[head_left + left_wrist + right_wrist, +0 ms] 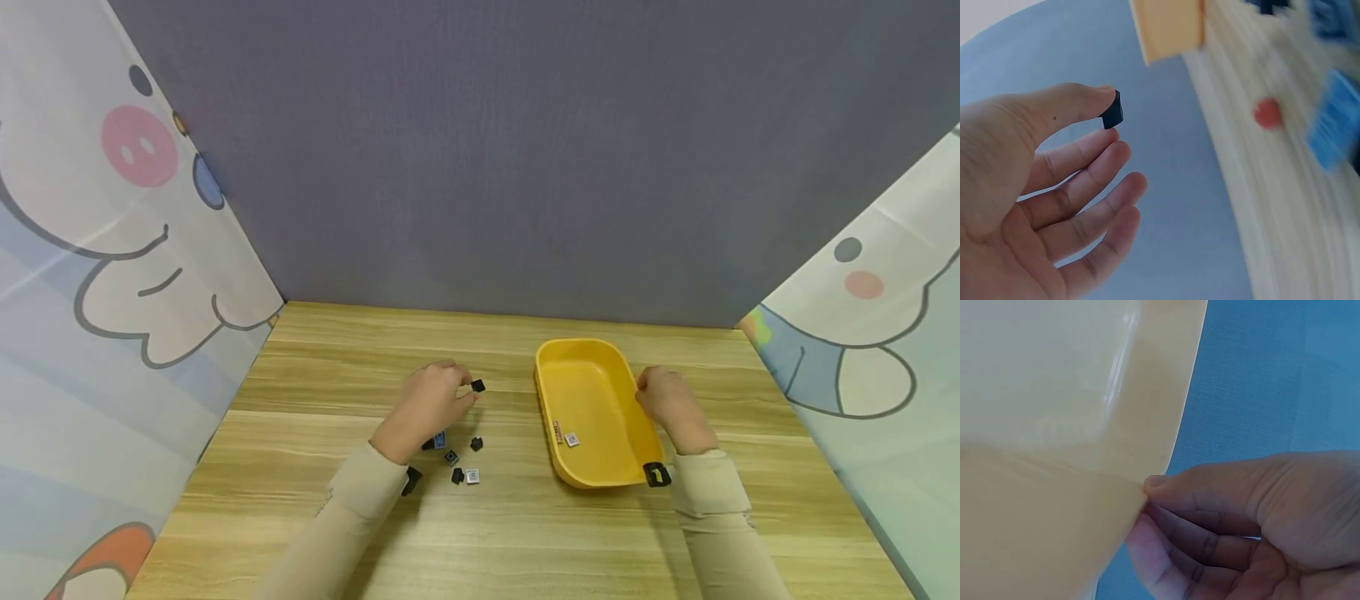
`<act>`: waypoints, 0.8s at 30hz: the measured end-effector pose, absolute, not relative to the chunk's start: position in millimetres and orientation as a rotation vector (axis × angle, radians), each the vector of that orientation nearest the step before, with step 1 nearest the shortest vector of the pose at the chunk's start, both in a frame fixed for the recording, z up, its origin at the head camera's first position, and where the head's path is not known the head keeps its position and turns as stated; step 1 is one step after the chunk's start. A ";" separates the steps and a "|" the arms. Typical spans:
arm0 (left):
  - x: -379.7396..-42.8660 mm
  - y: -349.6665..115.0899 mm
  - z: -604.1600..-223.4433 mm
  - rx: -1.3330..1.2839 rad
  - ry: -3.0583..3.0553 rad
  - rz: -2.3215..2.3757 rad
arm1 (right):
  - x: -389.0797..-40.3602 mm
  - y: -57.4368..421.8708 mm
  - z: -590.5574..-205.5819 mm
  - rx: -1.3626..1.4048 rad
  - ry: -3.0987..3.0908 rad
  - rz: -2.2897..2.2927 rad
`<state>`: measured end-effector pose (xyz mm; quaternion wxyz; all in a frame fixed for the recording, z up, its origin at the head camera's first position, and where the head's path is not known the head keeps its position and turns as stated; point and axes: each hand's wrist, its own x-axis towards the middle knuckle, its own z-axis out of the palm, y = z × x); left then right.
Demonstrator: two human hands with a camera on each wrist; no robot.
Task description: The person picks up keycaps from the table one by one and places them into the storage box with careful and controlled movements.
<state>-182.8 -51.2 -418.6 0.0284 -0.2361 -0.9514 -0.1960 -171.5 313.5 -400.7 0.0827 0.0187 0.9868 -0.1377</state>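
Note:
Between the thumb and a fingertip of my left hand (431, 407) is a small black block (478, 386), held above the table left of the yellow bin (547, 417). The left wrist view shows the same black block (1112, 111) pinched, with the other fingers loosely bent below it. My right hand (671, 404) pinches the bin's right rim, thumb on top and fingers beneath, as the right wrist view shows at the bin wall (1141, 412). Inside the bin lie a white square piece (572, 439) and a small brownish piece (557, 431).
Several small pieces lie on the wooden table (510, 542) below my left hand: a blue piece (440, 440), black pieces (477, 444) and a white square tile (472, 476). A grey wall (480, 167) stands behind, with cartoon-printed sheets (112, 275) at the sides.

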 end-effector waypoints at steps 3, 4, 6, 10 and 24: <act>-186.5 -33.7 -414.0 -0.785 -2.936 -0.604 | -172.4 314.4 -403.1 0.061 2.942 -0.409; -187.4 -27.8 -413.1 -0.806 -2.929 -0.610 | -172.7 314.7 -403.8 0.063 2.940 -0.411; -189.0 -15.0 -412.3 -0.853 -2.903 -0.612 | -173.1 314.8 -404.3 0.065 2.942 -0.416; -188.7 11.6 -411.3 -0.944 -2.860 -0.626 | -174.0 314.8 -403.6 0.064 2.942 -0.415; -182.2 68.3 -407.5 -1.106 -2.858 -0.582 | -173.6 313.0 -402.9 0.109 2.918 -0.442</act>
